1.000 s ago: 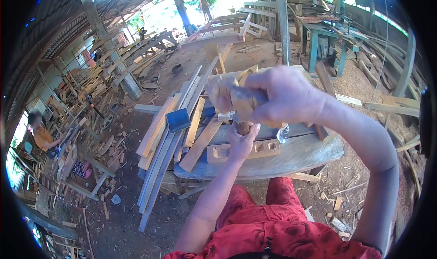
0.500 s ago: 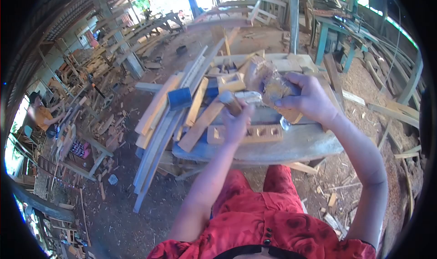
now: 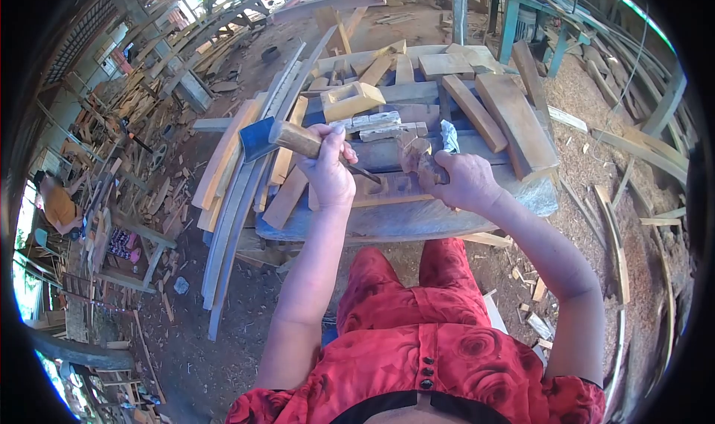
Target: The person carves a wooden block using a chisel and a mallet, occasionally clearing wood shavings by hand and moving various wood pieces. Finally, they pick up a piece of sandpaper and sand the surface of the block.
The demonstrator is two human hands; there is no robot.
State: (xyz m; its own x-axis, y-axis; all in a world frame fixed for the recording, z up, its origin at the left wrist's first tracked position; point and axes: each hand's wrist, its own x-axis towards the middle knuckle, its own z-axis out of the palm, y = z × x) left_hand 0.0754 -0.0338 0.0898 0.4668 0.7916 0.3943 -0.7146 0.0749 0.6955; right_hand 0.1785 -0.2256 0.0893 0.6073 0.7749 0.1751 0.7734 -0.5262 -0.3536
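Note:
My left hand (image 3: 331, 167) is closed around a chisel; its thick wooden handle (image 3: 294, 138) points up and left. The metal blade (image 3: 365, 173) slants down right to a light wooden block (image 3: 376, 191) with cut recesses, at the bench's near edge. To the right, my right hand (image 3: 465, 179) grips a rough wooden mallet (image 3: 418, 156), whose head is over the block's right part, blurred and apart from the chisel handle. Behind the block lie pale, worn wood strips (image 3: 383, 126) and a hollowed wooden piece (image 3: 351, 100).
The worn bench (image 3: 491, 204) carries a thick plank (image 3: 518, 126) at the right and offcuts at the back. Long boards (image 3: 223, 230) jut past its left side, beside a blue object (image 3: 257, 139). A person (image 3: 58, 200) sits far left. Wood scraps litter the floor.
The view has shifted. My left hand has turned, so the chisel blade now shows reaching down to the block. My right hand has come lower with the mallet, which was raised before.

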